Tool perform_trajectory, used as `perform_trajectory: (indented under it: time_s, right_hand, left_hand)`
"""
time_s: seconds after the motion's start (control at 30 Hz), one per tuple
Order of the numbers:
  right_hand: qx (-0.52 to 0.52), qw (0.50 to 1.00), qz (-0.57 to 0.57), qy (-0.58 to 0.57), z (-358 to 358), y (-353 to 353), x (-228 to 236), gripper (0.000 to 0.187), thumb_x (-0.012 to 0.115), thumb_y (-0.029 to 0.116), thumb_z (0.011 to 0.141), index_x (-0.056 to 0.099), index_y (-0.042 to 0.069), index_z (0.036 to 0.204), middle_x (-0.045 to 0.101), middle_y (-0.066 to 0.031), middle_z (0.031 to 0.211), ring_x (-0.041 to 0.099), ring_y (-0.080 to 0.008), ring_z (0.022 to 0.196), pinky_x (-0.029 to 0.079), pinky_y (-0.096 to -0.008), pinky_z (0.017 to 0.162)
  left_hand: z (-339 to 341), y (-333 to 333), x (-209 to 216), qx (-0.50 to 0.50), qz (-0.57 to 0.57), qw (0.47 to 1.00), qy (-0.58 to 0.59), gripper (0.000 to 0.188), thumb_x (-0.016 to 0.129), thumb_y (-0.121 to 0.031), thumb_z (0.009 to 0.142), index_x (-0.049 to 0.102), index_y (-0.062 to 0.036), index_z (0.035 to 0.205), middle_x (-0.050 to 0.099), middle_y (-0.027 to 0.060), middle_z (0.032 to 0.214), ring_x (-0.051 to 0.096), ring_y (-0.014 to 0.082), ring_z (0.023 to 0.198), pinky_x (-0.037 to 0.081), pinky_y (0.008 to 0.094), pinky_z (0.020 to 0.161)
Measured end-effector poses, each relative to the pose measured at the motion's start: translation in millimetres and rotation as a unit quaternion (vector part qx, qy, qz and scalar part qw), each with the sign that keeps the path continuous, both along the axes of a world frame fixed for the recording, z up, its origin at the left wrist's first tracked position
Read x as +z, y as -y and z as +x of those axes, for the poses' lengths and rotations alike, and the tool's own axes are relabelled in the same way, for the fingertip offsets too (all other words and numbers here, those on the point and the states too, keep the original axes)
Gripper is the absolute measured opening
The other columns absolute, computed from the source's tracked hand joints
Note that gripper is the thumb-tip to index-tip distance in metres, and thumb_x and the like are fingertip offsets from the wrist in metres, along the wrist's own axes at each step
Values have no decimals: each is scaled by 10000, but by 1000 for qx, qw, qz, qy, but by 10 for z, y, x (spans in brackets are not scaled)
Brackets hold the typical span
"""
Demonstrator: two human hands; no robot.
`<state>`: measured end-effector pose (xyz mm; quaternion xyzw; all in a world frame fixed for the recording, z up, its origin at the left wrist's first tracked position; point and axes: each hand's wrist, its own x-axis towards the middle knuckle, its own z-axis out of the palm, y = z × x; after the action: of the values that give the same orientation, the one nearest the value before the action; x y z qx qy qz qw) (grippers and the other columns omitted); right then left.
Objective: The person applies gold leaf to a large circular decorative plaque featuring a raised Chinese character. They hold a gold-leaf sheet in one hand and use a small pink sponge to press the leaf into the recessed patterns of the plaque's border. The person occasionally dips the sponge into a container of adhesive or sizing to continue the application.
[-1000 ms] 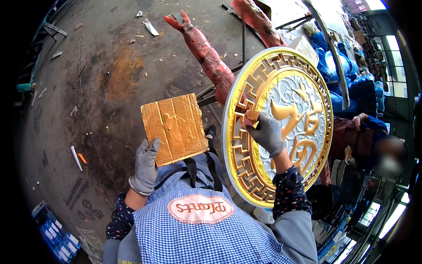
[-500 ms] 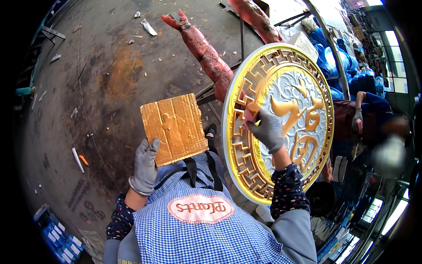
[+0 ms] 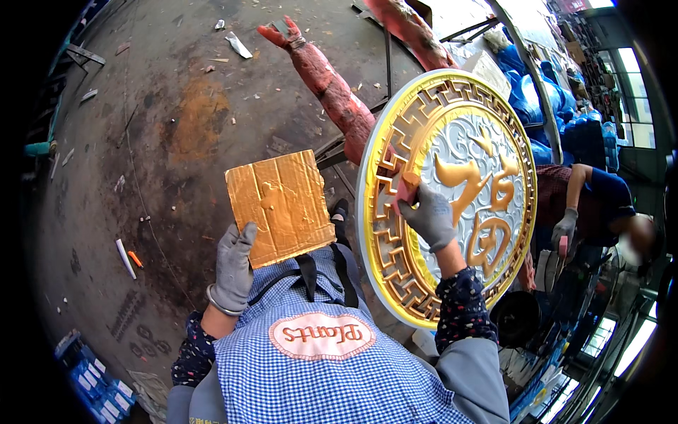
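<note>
One gray-gloved L hand (image 3: 234,265), forearm angled up, pinches a gold-smeared cardboard sq. (image 3: 279,205) at its lower L edge, thumb on top. R gloved hand (image 3: 432,218), arm reaching fwd, pinches a pinkish sponge (image 3: 407,189) btwn thumb & fingers at the fret border of a tilted round relief plaque (image 3: 472,201) on the R; can't tell if sponge touches.

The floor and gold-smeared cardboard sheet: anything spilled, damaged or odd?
Yes. A rusty-orange patch stains the dark grey floor; I can't tell whether it was spilled. A thin white rod and a short orange rod lie loose. The gold-smeared cardboard sheet in the left hand looks creased, ragged along its lower edge.
</note>
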<state>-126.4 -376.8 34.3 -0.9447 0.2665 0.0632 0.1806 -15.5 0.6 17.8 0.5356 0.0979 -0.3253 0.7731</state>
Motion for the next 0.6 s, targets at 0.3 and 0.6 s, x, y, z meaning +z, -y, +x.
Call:
perform_trajectory:
  time_s: [0.3,0.6]
  right_hand:
    - [164,983,43,71,-126,-53,198,348,784,89,822,699,92,1160,697,-126,1074,726,-369,910,579,-458,782]
    - [237,963,-98,88,-383,-130,79,346,734,105,788,672,121,1128,686,-74,1094,709,-300,963,550,-432,777]
  left_hand:
    - [19,-68,-114,-31,14,999,-5,309,624,-281,1110,647,-4,1245,717,29,1141,685,80,997,576,263,862]
    - [9,15,-109,-3,2,1000,-15,355,602,-308,1115,647,5,1276,729,43,1167,698,106,1013,575,269,853]
